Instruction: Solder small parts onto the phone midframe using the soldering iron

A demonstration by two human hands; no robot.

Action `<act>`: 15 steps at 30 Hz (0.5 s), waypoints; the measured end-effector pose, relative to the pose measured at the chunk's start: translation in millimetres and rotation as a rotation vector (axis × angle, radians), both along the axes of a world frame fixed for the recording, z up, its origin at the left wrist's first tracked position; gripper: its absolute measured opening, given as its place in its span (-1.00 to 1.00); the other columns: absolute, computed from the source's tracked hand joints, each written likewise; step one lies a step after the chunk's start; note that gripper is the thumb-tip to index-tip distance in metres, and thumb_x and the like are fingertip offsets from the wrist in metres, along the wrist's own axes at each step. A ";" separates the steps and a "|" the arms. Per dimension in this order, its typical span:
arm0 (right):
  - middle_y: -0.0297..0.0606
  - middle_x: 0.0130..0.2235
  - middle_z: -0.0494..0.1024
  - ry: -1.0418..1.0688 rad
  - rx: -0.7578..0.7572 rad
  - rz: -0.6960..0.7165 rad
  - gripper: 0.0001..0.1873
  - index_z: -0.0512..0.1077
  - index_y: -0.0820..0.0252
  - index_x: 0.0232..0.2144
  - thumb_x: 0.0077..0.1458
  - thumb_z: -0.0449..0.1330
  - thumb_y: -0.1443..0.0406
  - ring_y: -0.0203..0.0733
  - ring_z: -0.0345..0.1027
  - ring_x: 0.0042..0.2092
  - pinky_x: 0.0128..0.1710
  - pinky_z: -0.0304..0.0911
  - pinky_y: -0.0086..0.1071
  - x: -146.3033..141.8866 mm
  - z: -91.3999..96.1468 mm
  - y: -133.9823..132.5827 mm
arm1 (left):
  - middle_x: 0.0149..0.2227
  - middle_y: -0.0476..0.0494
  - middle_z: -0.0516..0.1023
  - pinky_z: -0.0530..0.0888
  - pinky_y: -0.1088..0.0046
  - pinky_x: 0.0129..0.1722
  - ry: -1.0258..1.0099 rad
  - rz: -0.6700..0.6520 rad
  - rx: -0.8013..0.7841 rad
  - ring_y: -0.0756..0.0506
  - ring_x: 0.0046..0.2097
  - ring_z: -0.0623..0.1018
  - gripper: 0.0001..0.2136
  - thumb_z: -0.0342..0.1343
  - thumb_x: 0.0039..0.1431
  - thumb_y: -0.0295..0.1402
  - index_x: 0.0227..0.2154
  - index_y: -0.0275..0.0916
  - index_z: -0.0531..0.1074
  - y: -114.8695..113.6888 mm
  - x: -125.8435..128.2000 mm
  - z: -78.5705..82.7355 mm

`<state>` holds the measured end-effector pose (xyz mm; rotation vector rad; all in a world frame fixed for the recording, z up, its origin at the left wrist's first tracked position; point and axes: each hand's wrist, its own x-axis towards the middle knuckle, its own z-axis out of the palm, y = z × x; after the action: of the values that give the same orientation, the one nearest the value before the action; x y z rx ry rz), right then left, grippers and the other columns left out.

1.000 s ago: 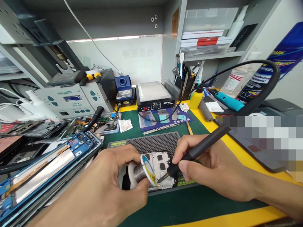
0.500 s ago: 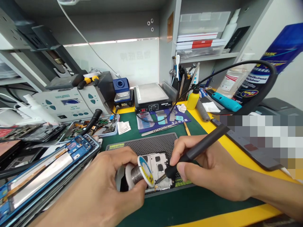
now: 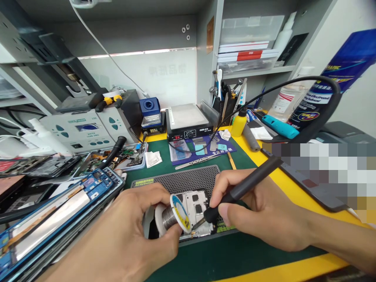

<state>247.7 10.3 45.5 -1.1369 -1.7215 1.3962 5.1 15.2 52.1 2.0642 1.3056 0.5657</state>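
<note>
My left hand (image 3: 129,235) is closed round a small spool of solder wire (image 3: 173,214) and holds it over the left part of a silver phone circuit board (image 3: 199,203). In a pen grip, my right hand (image 3: 258,211) holds a black soldering iron (image 3: 243,186), whose tip touches the board's lower edge just right of the spool. The board lies on a grey honeycomb work mat (image 3: 188,178) set on the green bench mat (image 3: 235,254). The iron's black cable (image 3: 323,117) loops up and away to the right.
An opened blue phone (image 3: 58,207) lies at the left. Behind it stand a rework station (image 3: 85,129), a tray of parts (image 3: 123,154), a blue solder station (image 3: 151,113) and a heating plate (image 3: 188,121). A yellow bottle (image 3: 239,123), tool holder (image 3: 227,98) and spray can (image 3: 329,86) stand at the right.
Both hands keep their grip and hold almost still at the board; the view has shifted slightly, so the scene sits a little to the left.
</note>
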 end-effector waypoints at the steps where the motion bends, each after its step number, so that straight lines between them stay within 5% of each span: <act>1: -0.38 -0.45 0.45 0.001 0.006 -0.012 -0.85 0.46 0.16 -0.41 -0.07 0.24 0.46 -0.28 0.32 -0.44 -0.49 0.23 -0.46 -0.3 -0.3 -0.3 | -0.44 -0.04 0.60 0.52 0.50 -0.40 0.008 -0.012 -0.007 -0.11 -0.37 0.60 -0.95 0.24 -0.05 -0.41 -0.55 -0.15 0.55 0.2 0.6 0.0; 15: -0.39 -0.46 0.44 -0.002 0.022 -0.009 -0.85 0.47 0.16 -0.40 -0.07 0.23 0.48 -0.30 0.29 -0.46 -0.52 0.19 -0.47 -0.7 1.2 -0.6 | -0.39 -0.05 0.60 0.52 0.48 -0.37 0.074 -0.067 -0.052 -0.13 -0.33 0.61 -0.93 0.19 0.01 -0.41 -0.50 -0.15 0.57 -0.9 -1.1 0.5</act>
<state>247.0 9.7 46.6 -1.1327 -1.7269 1.3676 3.9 14.3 52.6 2.0948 1.2745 0.4251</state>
